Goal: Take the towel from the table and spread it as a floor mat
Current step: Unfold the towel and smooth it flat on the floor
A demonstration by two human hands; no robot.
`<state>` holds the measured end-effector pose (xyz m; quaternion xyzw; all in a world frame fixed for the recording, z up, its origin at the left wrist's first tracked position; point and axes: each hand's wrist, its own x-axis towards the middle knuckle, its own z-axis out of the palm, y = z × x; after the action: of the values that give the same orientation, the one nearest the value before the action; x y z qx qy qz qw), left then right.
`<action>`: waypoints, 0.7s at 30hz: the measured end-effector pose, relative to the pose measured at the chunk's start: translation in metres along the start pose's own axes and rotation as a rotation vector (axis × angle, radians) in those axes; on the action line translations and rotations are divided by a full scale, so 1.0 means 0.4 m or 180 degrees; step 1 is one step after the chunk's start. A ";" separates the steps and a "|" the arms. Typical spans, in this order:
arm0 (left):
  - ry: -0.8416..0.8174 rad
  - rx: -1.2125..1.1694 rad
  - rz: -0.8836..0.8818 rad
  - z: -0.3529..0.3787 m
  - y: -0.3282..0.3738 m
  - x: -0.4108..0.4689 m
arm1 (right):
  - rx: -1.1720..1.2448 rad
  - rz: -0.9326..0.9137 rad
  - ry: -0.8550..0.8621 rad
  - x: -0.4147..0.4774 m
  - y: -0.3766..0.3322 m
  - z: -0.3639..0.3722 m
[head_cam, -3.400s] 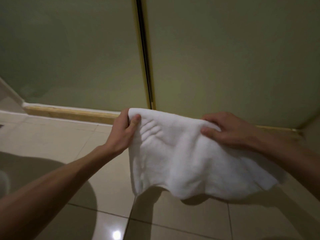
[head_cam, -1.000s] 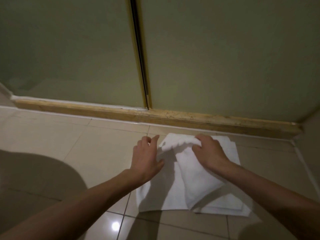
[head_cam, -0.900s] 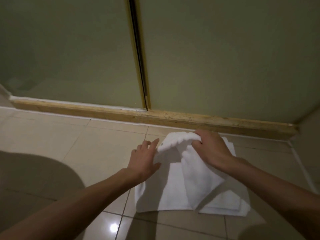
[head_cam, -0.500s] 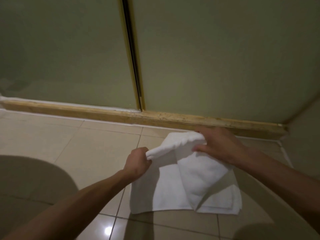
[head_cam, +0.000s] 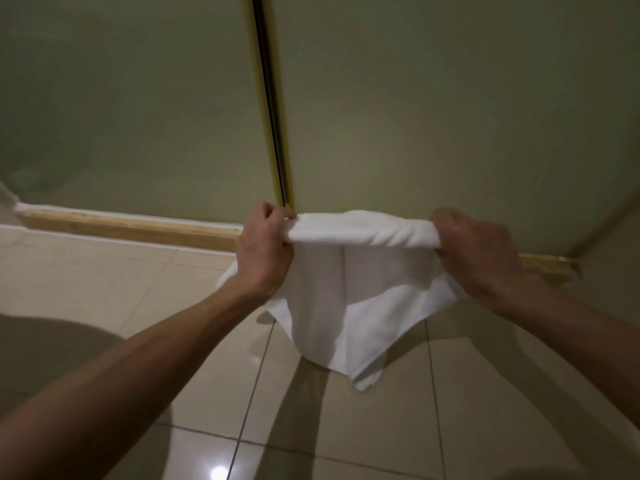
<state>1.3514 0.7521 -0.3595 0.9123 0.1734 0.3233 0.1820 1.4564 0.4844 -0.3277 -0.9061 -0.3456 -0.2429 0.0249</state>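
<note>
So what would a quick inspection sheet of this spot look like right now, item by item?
Surface: glossy beige tiled floor, with shadows and a bright light reflection near the bottom edge.
Job's things: white terry towel, held up by its top edge, still partly folded, hanging down; whether its lower corner touches the floor cannot be told.
Clutter: nothing seen.
Hands: left hand closed on the towel's left top corner; right hand closed on the right top corner.
Cables: nothing seen.
Surroundings: frosted greenish glass panels with a dark vertical gap, above a worn wooden threshold strip.
</note>
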 end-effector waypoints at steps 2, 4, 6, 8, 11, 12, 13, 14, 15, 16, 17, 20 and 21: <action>0.0129 0.0034 0.0497 -0.022 0.007 -0.003 | -0.0104 0.0027 0.0224 0.002 0.002 -0.014; 0.0001 0.0192 0.0936 -0.026 0.002 -0.037 | -0.0193 0.0008 0.0174 -0.012 -0.001 -0.014; -0.0252 0.0316 0.1252 -0.011 -0.013 -0.086 | -0.0272 -0.0052 -0.0007 -0.043 -0.007 0.006; -0.0602 0.0384 0.1463 0.008 -0.030 -0.137 | -0.0277 -0.0148 -0.0189 -0.081 -0.014 0.033; -0.1162 0.0493 0.1603 0.027 -0.052 -0.197 | -0.0283 -0.0388 -0.0362 -0.138 -0.017 0.075; -0.1332 0.0497 0.1660 0.031 -0.057 -0.214 | -0.0264 -0.0503 -0.0368 -0.158 -0.016 0.088; -0.1489 0.0499 0.1742 0.033 -0.062 -0.230 | -0.0222 -0.0618 -0.0335 -0.178 -0.014 0.098; -0.1643 0.0520 0.1833 0.035 -0.067 -0.244 | -0.0171 -0.0746 -0.0305 -0.199 -0.012 0.107; -0.1806 0.0575 0.1914 0.036 -0.071 -0.256 | -0.0128 -0.0869 -0.0321 -0.219 -0.013 0.114; -0.1955 0.0636 0.1986 0.038 -0.078 -0.266 | -0.0103 -0.0975 -0.0369 -0.238 -0.014 0.121; -0.2082 0.0664 0.2050 0.040 -0.085 -0.275 | -0.0093 -0.1053 -0.0460 -0.254 -0.016 0.127; -0.2356 0.0507 0.2079 0.048 -0.104 -0.289 | -0.0071 -0.1124 -0.1010 -0.286 -0.023 0.141; -0.2380 0.0418 0.1978 0.052 -0.107 -0.291 | -0.0067 -0.1107 -0.1209 -0.294 -0.026 0.146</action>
<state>1.2714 0.7342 -0.4548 0.9840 -0.1642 0.0010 0.0688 1.3986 0.4326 -0.4343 -0.8626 -0.4921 -0.0726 -0.0920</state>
